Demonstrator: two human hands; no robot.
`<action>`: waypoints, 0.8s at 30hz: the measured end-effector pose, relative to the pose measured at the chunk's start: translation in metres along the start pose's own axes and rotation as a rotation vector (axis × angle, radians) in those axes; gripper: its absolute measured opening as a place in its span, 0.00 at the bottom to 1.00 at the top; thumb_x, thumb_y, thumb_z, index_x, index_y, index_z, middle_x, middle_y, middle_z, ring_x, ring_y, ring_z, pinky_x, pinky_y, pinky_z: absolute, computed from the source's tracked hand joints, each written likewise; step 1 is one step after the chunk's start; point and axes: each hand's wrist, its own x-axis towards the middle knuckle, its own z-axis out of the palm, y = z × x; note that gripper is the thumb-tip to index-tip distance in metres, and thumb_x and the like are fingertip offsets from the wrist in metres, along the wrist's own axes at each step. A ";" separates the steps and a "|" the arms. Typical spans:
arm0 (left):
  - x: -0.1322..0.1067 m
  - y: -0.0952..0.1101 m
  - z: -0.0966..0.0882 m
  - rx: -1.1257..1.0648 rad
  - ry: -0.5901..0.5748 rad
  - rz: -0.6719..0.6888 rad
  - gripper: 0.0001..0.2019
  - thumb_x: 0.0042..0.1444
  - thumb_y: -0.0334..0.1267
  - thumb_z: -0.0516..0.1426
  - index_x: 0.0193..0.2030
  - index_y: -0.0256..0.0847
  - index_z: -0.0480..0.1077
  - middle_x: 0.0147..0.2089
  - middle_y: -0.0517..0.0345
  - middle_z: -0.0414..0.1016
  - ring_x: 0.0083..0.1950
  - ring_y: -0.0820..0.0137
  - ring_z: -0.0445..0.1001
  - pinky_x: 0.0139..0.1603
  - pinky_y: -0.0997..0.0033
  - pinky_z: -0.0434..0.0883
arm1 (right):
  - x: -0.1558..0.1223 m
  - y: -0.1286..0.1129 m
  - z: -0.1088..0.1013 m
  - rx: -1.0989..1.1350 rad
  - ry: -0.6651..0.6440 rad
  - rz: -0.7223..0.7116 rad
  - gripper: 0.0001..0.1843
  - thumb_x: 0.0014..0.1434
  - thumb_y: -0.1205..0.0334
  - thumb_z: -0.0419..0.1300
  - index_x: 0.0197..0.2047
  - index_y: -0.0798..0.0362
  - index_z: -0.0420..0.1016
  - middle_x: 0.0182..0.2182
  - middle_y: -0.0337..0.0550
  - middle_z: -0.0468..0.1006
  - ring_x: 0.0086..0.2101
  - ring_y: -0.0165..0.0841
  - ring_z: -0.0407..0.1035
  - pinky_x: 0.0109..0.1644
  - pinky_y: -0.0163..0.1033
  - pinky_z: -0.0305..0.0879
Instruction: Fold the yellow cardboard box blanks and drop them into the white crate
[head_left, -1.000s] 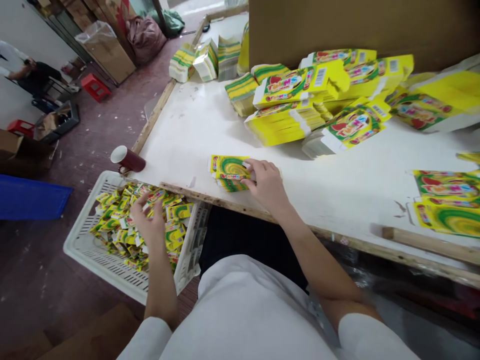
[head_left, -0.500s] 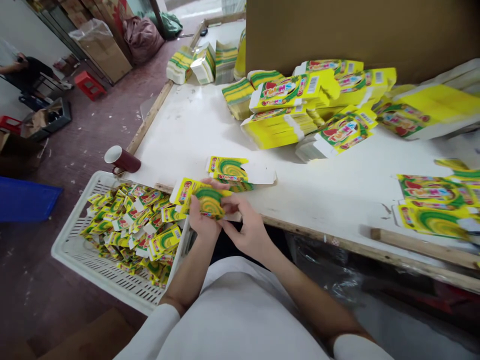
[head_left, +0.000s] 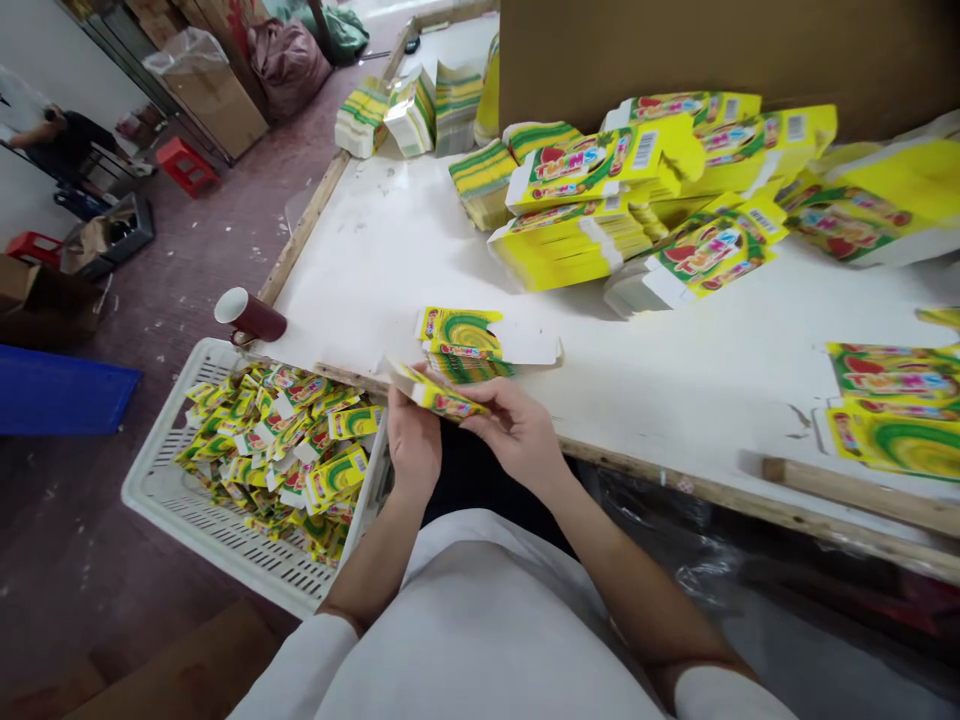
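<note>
Both of my hands grip one small yellow-green carton [head_left: 435,393], held nearly edge-on just in front of the table's wooden edge. My left hand [head_left: 413,443] grips it from below and to the left, fingers curled. My right hand [head_left: 515,431] pinches its right end. A short stack of flat cartons [head_left: 459,344] of the same print lies on the white table [head_left: 390,260] just beyond my hands. To my left stands a white slotted basket [head_left: 225,540] filled with several folded small cartons.
Large piles of flat yellow cartons [head_left: 600,200] cover the back of the table, with more [head_left: 892,405] at the right. A dark red mug [head_left: 250,317] lies on its side at the table's left corner. A big brown cardboard box [head_left: 712,50] stands behind. A person [head_left: 52,140] sits far left.
My left hand left the basket and my right took a flat carton off the stack; both hands brought it in front of me and have turned it from face-up to nearly edge-on.
</note>
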 end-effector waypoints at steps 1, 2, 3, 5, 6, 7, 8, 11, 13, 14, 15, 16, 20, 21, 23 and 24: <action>0.000 -0.001 -0.002 0.012 0.024 0.027 0.22 0.46 0.63 0.68 0.34 0.46 0.76 0.36 0.58 0.79 0.43 0.65 0.79 0.49 0.66 0.77 | 0.001 0.000 -0.002 -0.009 0.018 -0.020 0.04 0.63 0.59 0.67 0.40 0.49 0.79 0.33 0.40 0.79 0.33 0.34 0.72 0.36 0.39 0.69; 0.000 0.000 -0.006 0.033 0.042 0.053 0.19 0.46 0.58 0.71 0.32 0.45 0.76 0.34 0.61 0.80 0.40 0.68 0.79 0.48 0.68 0.77 | 0.001 -0.001 -0.004 -0.022 0.025 -0.046 0.04 0.63 0.60 0.67 0.36 0.49 0.79 0.30 0.38 0.78 0.31 0.32 0.71 0.34 0.38 0.68; 0.002 0.002 -0.010 0.064 0.040 0.067 0.18 0.45 0.55 0.72 0.31 0.45 0.77 0.32 0.62 0.80 0.37 0.70 0.79 0.47 0.70 0.76 | 0.002 -0.003 -0.007 -0.040 0.026 -0.075 0.05 0.62 0.61 0.68 0.34 0.49 0.79 0.27 0.37 0.77 0.29 0.31 0.71 0.33 0.37 0.67; 0.010 0.015 -0.022 0.136 -0.055 0.048 0.18 0.46 0.56 0.71 0.32 0.43 0.79 0.32 0.60 0.82 0.37 0.68 0.80 0.47 0.67 0.77 | 0.002 -0.006 -0.015 -0.102 0.030 -0.143 0.02 0.62 0.63 0.68 0.36 0.48 0.82 0.29 0.37 0.78 0.30 0.31 0.72 0.33 0.36 0.67; 0.015 0.024 -0.030 0.168 -0.139 0.018 0.21 0.47 0.59 0.70 0.35 0.42 0.81 0.36 0.56 0.84 0.41 0.64 0.82 0.50 0.64 0.77 | 0.002 -0.008 -0.020 -0.161 0.032 -0.184 0.03 0.63 0.64 0.67 0.39 0.47 0.83 0.31 0.38 0.80 0.32 0.32 0.73 0.35 0.37 0.69; 0.020 0.035 -0.037 0.196 -0.229 -0.009 0.27 0.47 0.64 0.68 0.41 0.42 0.82 0.42 0.52 0.85 0.46 0.59 0.82 0.54 0.59 0.76 | 0.002 -0.009 -0.025 -0.242 0.036 -0.226 0.07 0.64 0.65 0.65 0.42 0.45 0.84 0.33 0.39 0.81 0.34 0.33 0.74 0.38 0.38 0.70; 0.024 0.046 -0.044 0.227 -0.320 -0.023 0.34 0.45 0.69 0.65 0.48 0.42 0.81 0.49 0.47 0.84 0.53 0.54 0.81 0.58 0.55 0.75 | 0.002 -0.011 -0.030 -0.335 0.036 -0.267 0.10 0.66 0.66 0.63 0.45 0.42 0.84 0.35 0.40 0.82 0.36 0.33 0.74 0.42 0.41 0.70; 0.027 0.068 -0.054 0.445 -0.578 -0.009 0.52 0.33 0.71 0.69 0.63 0.45 0.72 0.65 0.41 0.75 0.68 0.44 0.71 0.68 0.46 0.66 | -0.001 -0.014 -0.038 -0.552 -0.078 -0.378 0.16 0.69 0.67 0.59 0.46 0.37 0.84 0.33 0.39 0.82 0.39 0.35 0.73 0.52 0.47 0.68; 0.020 0.068 -0.051 0.683 -0.715 0.004 0.52 0.31 0.58 0.76 0.66 0.46 0.69 0.67 0.42 0.72 0.69 0.43 0.69 0.69 0.45 0.65 | -0.004 -0.017 -0.035 -0.576 -0.189 -0.415 0.18 0.69 0.67 0.57 0.49 0.33 0.83 0.36 0.37 0.83 0.44 0.37 0.74 0.61 0.52 0.66; 0.015 0.064 -0.048 0.780 -0.746 0.011 0.49 0.36 0.51 0.76 0.67 0.46 0.67 0.67 0.43 0.72 0.67 0.45 0.71 0.68 0.45 0.66 | -0.005 -0.018 -0.033 -0.569 -0.202 -0.412 0.18 0.69 0.65 0.58 0.53 0.31 0.81 0.42 0.38 0.84 0.49 0.39 0.74 0.66 0.56 0.62; 0.010 0.058 -0.044 0.849 -0.748 0.025 0.44 0.43 0.46 0.74 0.67 0.47 0.66 0.65 0.45 0.74 0.65 0.48 0.73 0.65 0.47 0.69 | -0.006 -0.019 -0.030 -0.555 -0.168 -0.388 0.19 0.68 0.61 0.60 0.58 0.31 0.77 0.50 0.39 0.82 0.57 0.43 0.71 0.70 0.60 0.58; 0.005 0.051 -0.040 0.890 -0.733 0.051 0.39 0.48 0.43 0.71 0.67 0.47 0.64 0.62 0.46 0.76 0.62 0.51 0.76 0.62 0.50 0.72 | -0.006 -0.019 -0.028 -0.530 -0.098 -0.342 0.24 0.66 0.57 0.62 0.64 0.33 0.72 0.58 0.42 0.77 0.64 0.47 0.64 0.73 0.64 0.52; -0.008 0.027 -0.033 0.971 -0.632 0.268 0.40 0.50 0.39 0.69 0.68 0.44 0.58 0.56 0.48 0.77 0.53 0.57 0.79 0.52 0.59 0.76 | -0.005 -0.010 -0.019 -0.161 0.030 -0.005 0.38 0.67 0.41 0.57 0.74 0.46 0.57 0.72 0.52 0.61 0.72 0.51 0.52 0.74 0.65 0.53; -0.010 0.023 -0.032 0.981 -0.619 0.348 0.42 0.49 0.39 0.70 0.69 0.44 0.56 0.56 0.47 0.76 0.53 0.57 0.79 0.52 0.59 0.76 | -0.004 -0.007 -0.017 -0.007 -0.036 0.104 0.35 0.69 0.40 0.54 0.72 0.46 0.60 0.70 0.52 0.65 0.70 0.49 0.59 0.72 0.63 0.58; -0.010 0.019 -0.032 0.969 -0.645 0.506 0.44 0.50 0.38 0.69 0.70 0.46 0.52 0.59 0.45 0.74 0.56 0.56 0.78 0.54 0.58 0.76 | -0.003 -0.001 -0.013 0.268 -0.192 0.307 0.31 0.69 0.40 0.54 0.67 0.46 0.67 0.64 0.50 0.74 0.63 0.45 0.69 0.68 0.58 0.67; -0.010 0.018 -0.032 0.949 -0.676 0.570 0.42 0.50 0.37 0.69 0.69 0.47 0.53 0.59 0.45 0.73 0.58 0.56 0.77 0.54 0.58 0.75 | -0.002 0.001 -0.011 0.363 -0.251 0.383 0.30 0.67 0.40 0.57 0.65 0.46 0.70 0.62 0.49 0.76 0.61 0.45 0.72 0.66 0.57 0.69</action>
